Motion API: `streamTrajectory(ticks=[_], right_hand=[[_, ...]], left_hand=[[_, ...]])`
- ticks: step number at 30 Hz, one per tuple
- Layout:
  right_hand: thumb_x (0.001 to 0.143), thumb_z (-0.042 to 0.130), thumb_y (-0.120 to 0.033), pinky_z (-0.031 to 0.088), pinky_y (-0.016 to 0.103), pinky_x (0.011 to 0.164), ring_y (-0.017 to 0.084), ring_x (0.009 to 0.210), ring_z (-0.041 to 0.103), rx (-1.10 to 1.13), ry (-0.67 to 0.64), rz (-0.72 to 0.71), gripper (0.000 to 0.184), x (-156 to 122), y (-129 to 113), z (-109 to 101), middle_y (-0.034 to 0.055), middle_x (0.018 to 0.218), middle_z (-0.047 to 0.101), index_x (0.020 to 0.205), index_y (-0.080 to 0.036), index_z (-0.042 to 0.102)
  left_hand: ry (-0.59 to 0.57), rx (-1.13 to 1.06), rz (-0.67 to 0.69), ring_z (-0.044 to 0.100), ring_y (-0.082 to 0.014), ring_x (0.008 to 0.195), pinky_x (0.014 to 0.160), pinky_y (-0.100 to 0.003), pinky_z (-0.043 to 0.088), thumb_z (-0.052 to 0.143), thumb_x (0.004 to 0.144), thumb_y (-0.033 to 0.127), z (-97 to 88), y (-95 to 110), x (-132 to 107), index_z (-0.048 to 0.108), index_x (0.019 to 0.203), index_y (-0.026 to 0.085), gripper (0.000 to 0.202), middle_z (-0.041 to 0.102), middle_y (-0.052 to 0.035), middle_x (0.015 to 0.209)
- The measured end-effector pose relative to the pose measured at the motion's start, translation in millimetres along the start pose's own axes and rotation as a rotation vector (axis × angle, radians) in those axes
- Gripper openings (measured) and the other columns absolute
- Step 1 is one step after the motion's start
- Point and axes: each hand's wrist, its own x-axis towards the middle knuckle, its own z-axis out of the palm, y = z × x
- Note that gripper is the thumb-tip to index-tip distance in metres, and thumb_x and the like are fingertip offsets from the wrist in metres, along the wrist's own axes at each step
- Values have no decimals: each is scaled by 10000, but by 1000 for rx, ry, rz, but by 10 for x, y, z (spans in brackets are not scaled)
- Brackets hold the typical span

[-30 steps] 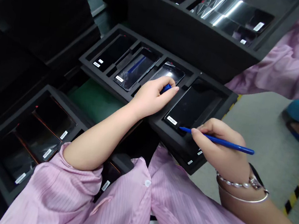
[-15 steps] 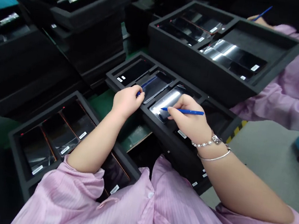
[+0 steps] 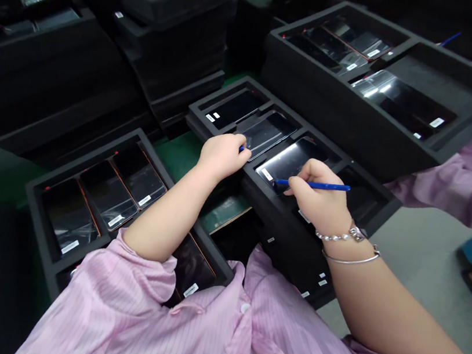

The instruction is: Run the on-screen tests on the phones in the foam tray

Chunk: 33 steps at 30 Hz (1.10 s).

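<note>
My right hand [image 3: 325,195] is closed in a pinch around a slim blue pen-like stick [image 3: 326,186]. Its dark tip is at the near end of a glossy phone screen panel [image 3: 293,159], beside a small white label. My left hand [image 3: 224,155] is curled by the near edge of a second panel [image 3: 271,132]. A bit of a blue stick [image 3: 242,149] shows between its fingers; the rest is hidden. Both panels lie in separate slots of a black foam tray [image 3: 257,181], along with a darker panel [image 3: 234,109] at the left end.
Another foam tray [image 3: 33,213] with several orange-edged panels lies under my left forearm. A higher tray [image 3: 336,115] of panels stands behind, next to a co-worker's pink sleeve [image 3: 451,178]. Dark tray stacks [image 3: 171,45] rise at the back left.
The view has shifted, so the trays appear farther right or lower. The stick's tip in my right hand has moved to the panel's near edge, past its label. Less blue stick shows at my left hand.
</note>
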Motion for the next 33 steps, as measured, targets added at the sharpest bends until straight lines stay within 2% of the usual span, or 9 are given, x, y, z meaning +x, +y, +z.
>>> streamTrajectory(ticks=[5,8,11,13,15,19,24,28,33], right_hand=[[706,598,-155,419,302,546,198,632,576,-39,-7,-40,204,-19,25,-13,-18,603,507,661,-230,415],[711,606,-166,431,308,535,218,641,629,24,9,2,213,-16,-66,-43,-15,581,513,639,-234,418],[735,630,-189,454,322,551,229,648,653,95,34,-21,200,67,-248,24,-9,582,549,658,-239,452],[745,637,-184,454,325,562,213,623,631,94,13,-78,194,177,-366,155,-10,590,561,679,-239,463],[746,623,-155,441,315,557,199,609,614,76,-13,-98,196,309,-437,324,-16,585,547,687,-236,454],[725,607,-126,406,286,500,203,598,644,75,1,-6,212,511,-433,588,-32,580,509,683,-226,426],[710,599,-131,385,279,449,220,545,649,88,41,107,212,565,-399,673,-46,543,490,670,-229,416],[723,606,-134,393,289,485,183,523,576,-16,36,90,226,584,-389,703,-45,550,470,656,-229,413],[700,597,-139,348,276,508,157,573,471,-112,58,-17,237,614,-337,728,-30,564,429,611,-229,397]], left_hand=[[35,-74,9,615,-249,806,613,-356,288,541,876,294,39,-23,-1,580,747,218,155,683,-46,810],[61,-230,-35,590,-222,757,631,-341,318,578,882,302,50,-47,13,594,745,223,160,652,-23,752],[179,-449,-93,575,-190,730,663,-317,358,588,937,384,51,-135,58,575,704,214,289,605,-6,701],[293,-527,-143,568,-176,726,679,-304,372,565,976,449,43,-239,98,541,669,207,392,576,-3,684],[359,-556,-219,569,-170,740,700,-290,386,564,986,457,31,-357,132,539,678,205,399,574,0,696],[302,-600,-364,596,-175,807,748,-275,413,643,907,316,29,-509,152,604,781,209,170,629,6,788],[253,-614,-327,624,-202,928,795,-283,440,623,860,234,75,-511,143,630,814,212,51,678,-10,910],[222,-655,-321,629,-205,922,809,-294,450,600,867,226,93,-516,146,637,827,211,57,686,-13,916],[213,-685,-294,633,-219,969,838,-301,462,603,877,225,86,-527,140,645,816,210,76,690,-24,940]])
